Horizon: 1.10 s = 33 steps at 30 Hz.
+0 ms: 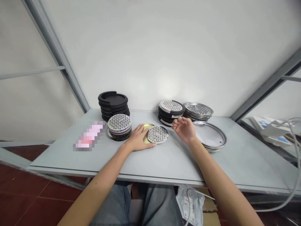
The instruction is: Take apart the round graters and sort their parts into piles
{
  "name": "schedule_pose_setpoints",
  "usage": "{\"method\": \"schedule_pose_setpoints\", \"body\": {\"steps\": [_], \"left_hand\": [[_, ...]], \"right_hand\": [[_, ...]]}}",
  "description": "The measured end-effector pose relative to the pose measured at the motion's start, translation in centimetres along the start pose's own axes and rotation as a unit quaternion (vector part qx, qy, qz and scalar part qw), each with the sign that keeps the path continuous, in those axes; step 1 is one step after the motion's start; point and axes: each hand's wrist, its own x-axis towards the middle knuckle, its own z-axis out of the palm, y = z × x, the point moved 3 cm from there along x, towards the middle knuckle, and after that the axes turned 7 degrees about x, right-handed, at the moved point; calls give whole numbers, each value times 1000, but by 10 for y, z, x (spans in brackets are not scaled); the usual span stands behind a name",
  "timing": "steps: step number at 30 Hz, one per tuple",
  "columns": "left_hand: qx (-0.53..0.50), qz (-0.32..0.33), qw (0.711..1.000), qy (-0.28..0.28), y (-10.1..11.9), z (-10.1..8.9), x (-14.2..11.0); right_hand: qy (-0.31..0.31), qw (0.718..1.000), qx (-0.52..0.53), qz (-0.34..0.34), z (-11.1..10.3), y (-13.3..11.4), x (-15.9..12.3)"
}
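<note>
My left hand (138, 138) lies spread on the table, its thumb and fingers around the near left side of a pale gold round plate (147, 139). A perforated metal grater disc (158, 134) overlaps that plate on the right, its edge close to my left thumb. The grip, if any, is loose; the fingers are stretched. My right hand (184, 129) is raised to the right of the disc, palm turned inward and fingers loosely bent, with nothing visible in it. Left of my left hand stands a stack of grater discs (119, 123).
Black ring-shaped holders (113, 105) are stacked at the back left. Behind my right hand are a black holder stack topped by a grater disc (170, 106) and metal rimmed rings (198, 110). Round metal trays (213, 135) sit at right. A white cable (296, 169) hangs far right.
</note>
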Motion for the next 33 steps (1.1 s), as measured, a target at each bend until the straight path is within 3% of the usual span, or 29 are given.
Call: {"method": "schedule_pose_setpoints", "body": {"steps": [4,11,21,33], "left_hand": [[-10,3,1000,0,1,-1,0],[0,0,1000,-3,1,-1,0],[-9,4,1000,3,2,-3,-1],[4,3,1000,-3,1,-2,0]], "right_hand": [[-15,1000,14,5,2,-1,-1],[-49,990,128,45,5,1,-2],[8,997,61,42,2,10,0],[-2,997,57,45,3,10,0]]}}
